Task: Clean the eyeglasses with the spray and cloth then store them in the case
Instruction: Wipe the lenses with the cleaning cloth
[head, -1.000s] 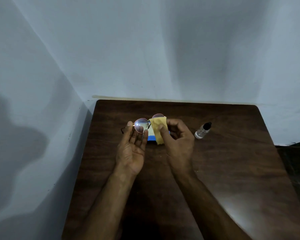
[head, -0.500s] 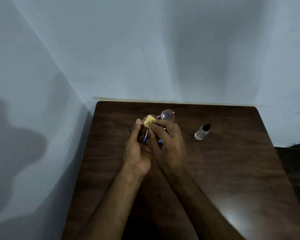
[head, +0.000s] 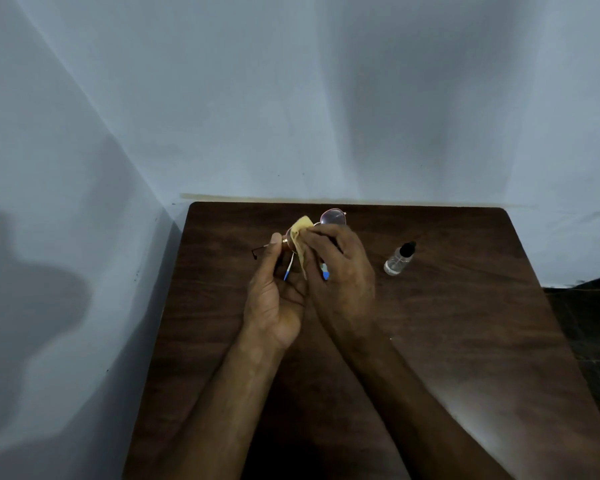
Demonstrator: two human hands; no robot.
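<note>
Two bare forearms reach up from the near edge of the dark wooden tabletop (head: pixel 465 323) and cross close together over its middle. The left hand (head: pixel 274 299) is turned palm up, and its grip holds the eyeglasses (head: pixel 333 217): the thumb and fingers pinch the frame at the near lens, with one thin temple arm sticking out to the left. The right hand (head: pixel 342 282) lies just beside it, back of the hand up, and its grip is curled around the yellow cloth (head: pixel 300 232), pressing it over that lens. The other lens stands uncovered just above the right hand's fingers. The eyeglasses are held above the tabletop, not resting on it. Between and under the hands only thin blue-and-white slivers of the case (head: pixel 325 273) show; the rest is hidden. To the right, apart from the hands, the small clear spray bottle (head: pixel 398 260) rests on the tabletop, its black cap pointing away. Whether it stands or lies I cannot tell. Behind the tabletop's far edge rises a pale bluish wall (head: pixel 326 98).
</note>
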